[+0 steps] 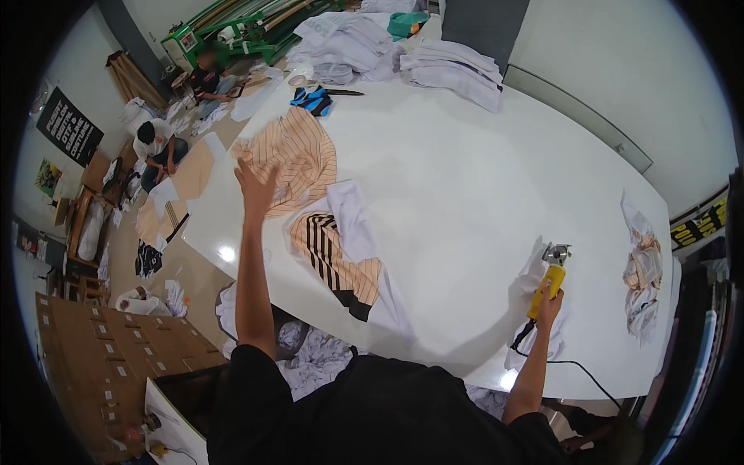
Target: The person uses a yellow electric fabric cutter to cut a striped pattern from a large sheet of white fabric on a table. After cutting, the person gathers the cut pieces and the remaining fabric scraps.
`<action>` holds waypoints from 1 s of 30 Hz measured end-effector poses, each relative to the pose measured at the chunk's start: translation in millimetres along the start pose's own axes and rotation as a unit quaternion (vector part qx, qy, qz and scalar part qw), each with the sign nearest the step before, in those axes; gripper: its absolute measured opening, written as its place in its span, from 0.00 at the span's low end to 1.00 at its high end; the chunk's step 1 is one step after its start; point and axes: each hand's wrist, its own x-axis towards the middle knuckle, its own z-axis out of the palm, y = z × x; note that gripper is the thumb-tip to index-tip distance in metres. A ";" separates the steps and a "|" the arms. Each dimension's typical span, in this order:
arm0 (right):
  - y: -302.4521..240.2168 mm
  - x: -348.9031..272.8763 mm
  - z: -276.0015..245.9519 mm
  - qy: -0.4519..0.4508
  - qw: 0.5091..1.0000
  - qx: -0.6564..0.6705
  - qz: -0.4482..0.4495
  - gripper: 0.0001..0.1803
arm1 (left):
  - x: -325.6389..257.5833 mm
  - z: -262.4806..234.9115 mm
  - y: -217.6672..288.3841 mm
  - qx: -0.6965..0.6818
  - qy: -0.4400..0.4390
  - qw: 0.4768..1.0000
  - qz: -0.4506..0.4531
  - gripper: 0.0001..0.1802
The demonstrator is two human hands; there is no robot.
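Cloth work at a white table; clock directions run from the view's centre. The left hand, fingers spread, is at the peach striped cloth toward 10–11 o'clock; whether it presses the cloth cannot be told. The right hand grips a yellow cutter at 4 o'clock, apart from that cloth. The step appears to be arranging or clearing cloth; any cut would call for bringing the cutter leftward. Bare tabletop spans 12 to 3 o'clock, bounded by white stacks at 1 and crumpled scraps at 3. The cord trails at 5.
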 end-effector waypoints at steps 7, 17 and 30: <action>0.5 -8.1 -5.3 0.017 1.000 0.022 0.000 0.27 | -194.4 84.5 -15.2 0.208 -0.365 0.904 -0.082 0.41; 20.1 -1.4 9.8 0.069 0.997 0.037 -0.010 0.21 | -330.8 119.2 131.2 0.135 -0.595 0.660 0.438 0.66; 54.9 -49.2 -13.9 0.116 0.972 0.177 0.101 0.24 | -149.3 433.1 155.0 0.245 -0.436 0.866 -0.023 0.66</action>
